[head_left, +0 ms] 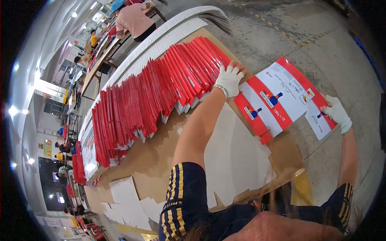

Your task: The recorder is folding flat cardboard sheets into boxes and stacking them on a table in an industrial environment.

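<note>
A printed flat carton (277, 100), red and white with blue figures, is held out at the right, partly past the table edge. My right hand (337, 113), in a white glove, grips its far right end, fingers closed over the red flap. My left hand (230, 79), also gloved, has its fingers spread at the right end of a long row of red folded cartons (136, 100). It also lies beside the flat carton's left corner; whether it presses on that corner I cannot tell. The red cartons stand tightly packed on edge, leaning.
Behind the row runs a long curved stack of white sheets (161, 24). Plain white card pieces (237, 152) lie on the brown board (169, 160) before me. Concrete floor (321, 60) stretches to the right. A person in a pink top (134, 20) works at another table at far left.
</note>
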### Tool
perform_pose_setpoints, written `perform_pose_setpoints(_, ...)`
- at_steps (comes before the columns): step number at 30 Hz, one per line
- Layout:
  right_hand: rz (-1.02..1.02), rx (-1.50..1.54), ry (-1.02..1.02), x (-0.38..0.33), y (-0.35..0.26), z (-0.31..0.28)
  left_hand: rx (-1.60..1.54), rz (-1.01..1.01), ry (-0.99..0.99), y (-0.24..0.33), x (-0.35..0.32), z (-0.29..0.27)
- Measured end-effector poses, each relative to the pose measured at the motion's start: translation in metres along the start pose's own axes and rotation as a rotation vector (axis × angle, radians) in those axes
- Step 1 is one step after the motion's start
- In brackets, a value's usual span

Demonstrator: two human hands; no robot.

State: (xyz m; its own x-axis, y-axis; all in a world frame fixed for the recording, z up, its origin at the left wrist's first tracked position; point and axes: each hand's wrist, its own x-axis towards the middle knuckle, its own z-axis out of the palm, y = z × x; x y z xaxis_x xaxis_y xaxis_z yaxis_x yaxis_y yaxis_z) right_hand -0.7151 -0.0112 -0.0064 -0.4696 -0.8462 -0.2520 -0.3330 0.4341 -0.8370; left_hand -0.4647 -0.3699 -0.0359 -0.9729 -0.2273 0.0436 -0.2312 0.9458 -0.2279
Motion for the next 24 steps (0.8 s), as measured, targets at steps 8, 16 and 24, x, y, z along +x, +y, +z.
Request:
perform_pose_setpoints(8, -0.096, -0.003, 0.074, 0.065, -0.003, 0.002, 0.014, 0.097, -0.048, -0.018, 0.008, -0.026)
perform_pose_setpoints(16, -0.413, 0.076, 0.067, 0.244, -0.068, 0.109, 0.039, 0.076, 0.11, -0.03, -0.005, -0.046)
perform_pose_setpoints(24, -0.469, -0.233, 0.202, 0.265, -0.125, 0.215, 0.154, 0.113, 0.266, -0.004, -0.052, -0.033)
